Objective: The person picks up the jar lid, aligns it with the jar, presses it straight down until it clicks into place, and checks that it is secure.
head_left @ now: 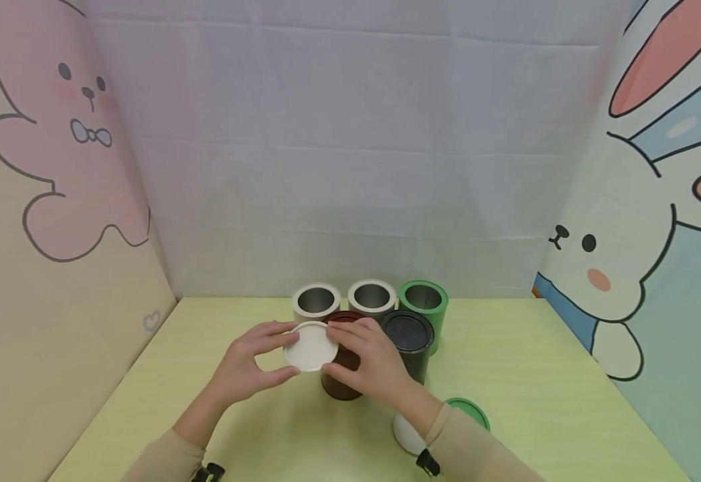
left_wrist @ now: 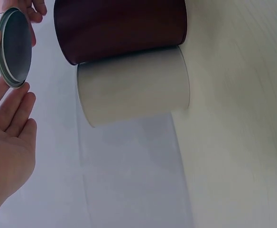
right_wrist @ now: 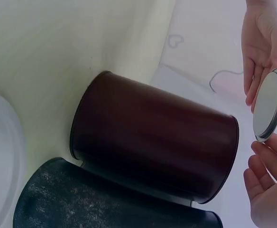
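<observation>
Fingers partly curled, your left hand (head_left: pixel 248 365) and right hand (head_left: pixel 374 358) pinch a white lid (head_left: pixel 311 347) at opposite edges, seemingly to steady it, above the table (head_left: pixel 266 445) near the brown can (head_left: pixel 344 387); a black can (head_left: pixel 413 358) stands close by, perhaps within easy reach.

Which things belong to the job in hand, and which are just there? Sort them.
Likely part of the job:
held white lid, in left hand and right hand
left white can, right white can, green can, all open
loose white lid, green lid
brown can, lidded black can

Just surroundings:
pink animal print
rabbit print
</observation>
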Motion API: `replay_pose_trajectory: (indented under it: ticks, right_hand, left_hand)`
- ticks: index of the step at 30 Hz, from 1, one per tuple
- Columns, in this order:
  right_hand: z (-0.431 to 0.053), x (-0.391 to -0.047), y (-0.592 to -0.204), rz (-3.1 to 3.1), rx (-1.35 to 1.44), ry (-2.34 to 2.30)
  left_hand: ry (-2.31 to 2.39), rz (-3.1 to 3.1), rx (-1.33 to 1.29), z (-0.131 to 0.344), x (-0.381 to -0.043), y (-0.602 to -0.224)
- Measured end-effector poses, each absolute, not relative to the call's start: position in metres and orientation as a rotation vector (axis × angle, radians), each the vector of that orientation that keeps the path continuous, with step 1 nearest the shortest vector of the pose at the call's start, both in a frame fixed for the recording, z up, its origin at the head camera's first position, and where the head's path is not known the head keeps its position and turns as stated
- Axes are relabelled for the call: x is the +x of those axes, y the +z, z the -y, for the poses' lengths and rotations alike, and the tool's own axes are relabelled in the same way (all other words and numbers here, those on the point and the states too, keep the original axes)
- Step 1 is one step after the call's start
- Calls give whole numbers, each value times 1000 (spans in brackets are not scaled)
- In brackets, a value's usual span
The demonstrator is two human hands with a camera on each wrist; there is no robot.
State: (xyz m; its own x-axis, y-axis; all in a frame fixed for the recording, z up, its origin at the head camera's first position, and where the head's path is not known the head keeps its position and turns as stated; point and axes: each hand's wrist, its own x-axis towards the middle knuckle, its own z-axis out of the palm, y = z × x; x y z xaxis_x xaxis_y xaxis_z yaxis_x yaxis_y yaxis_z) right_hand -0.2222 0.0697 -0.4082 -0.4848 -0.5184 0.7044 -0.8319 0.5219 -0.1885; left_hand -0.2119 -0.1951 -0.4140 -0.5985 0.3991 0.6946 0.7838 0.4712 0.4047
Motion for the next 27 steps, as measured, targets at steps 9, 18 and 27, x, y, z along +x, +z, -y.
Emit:
replay_pose_trajectory:
  ticks: [9,18,27]
  right_hand:
    - [-77,-236,-402,2210,1029,735]
    - [-81,-250,-397,2256,949,750]
    - [-82,-269,-389,2331,913,801]
  left_hand:
    - [-1035,2162,-959,181,-233,-414]
    - [-1110,2245,-857,170,-245,-405]
    - [-1181,2312,-761,163,-262,-397]
